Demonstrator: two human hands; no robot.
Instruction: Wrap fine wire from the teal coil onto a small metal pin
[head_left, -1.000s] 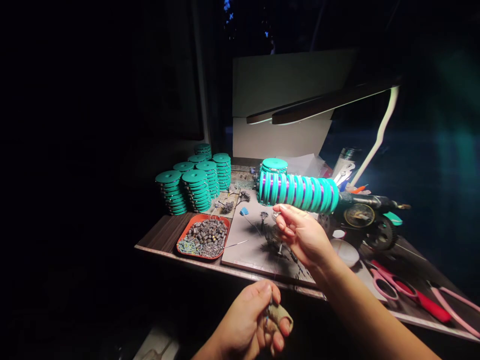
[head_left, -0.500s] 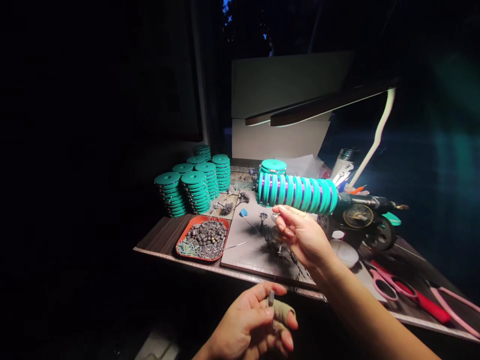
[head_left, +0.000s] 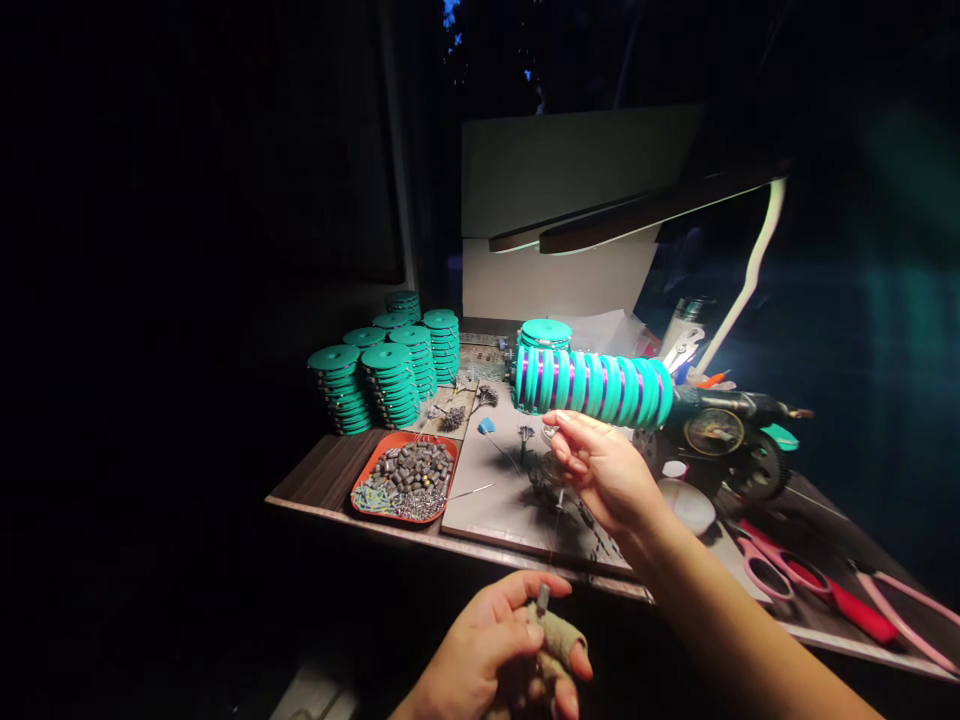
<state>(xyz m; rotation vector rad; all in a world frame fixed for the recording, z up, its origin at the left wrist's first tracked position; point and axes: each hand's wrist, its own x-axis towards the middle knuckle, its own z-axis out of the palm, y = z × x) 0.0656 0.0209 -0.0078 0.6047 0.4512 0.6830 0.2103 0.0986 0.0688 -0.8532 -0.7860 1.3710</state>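
Observation:
My left hand [head_left: 510,640] is low in front of the table edge. Its thumb and fingers pinch a small grey cylinder, a lead sinker [head_left: 543,598] by its look, and tan wrapping [head_left: 562,638] covers one finger. Higher up, my right hand [head_left: 596,455] is closed in a pinch just below the row of teal spools [head_left: 592,387] on the winder. A faint thin line [head_left: 552,550] seems to run down from its fingertips toward the left hand. Similar grey pieces fill a red tray [head_left: 365,462] at left.
Stacks of teal spools [head_left: 337,385] stand behind the tray. A pale board [head_left: 472,500] carries dark bundled pieces and a blue bit [head_left: 486,426]. At right lie pink-handled scissors [head_left: 772,570], a white bowl [head_left: 690,510] and a geared winder [head_left: 757,465]. A lamp [head_left: 600,225] hangs above.
The fingers of my left hand have shifted slightly, and the sinker tilts a little more. My right hand keeps its pinch in nearly the same spot.

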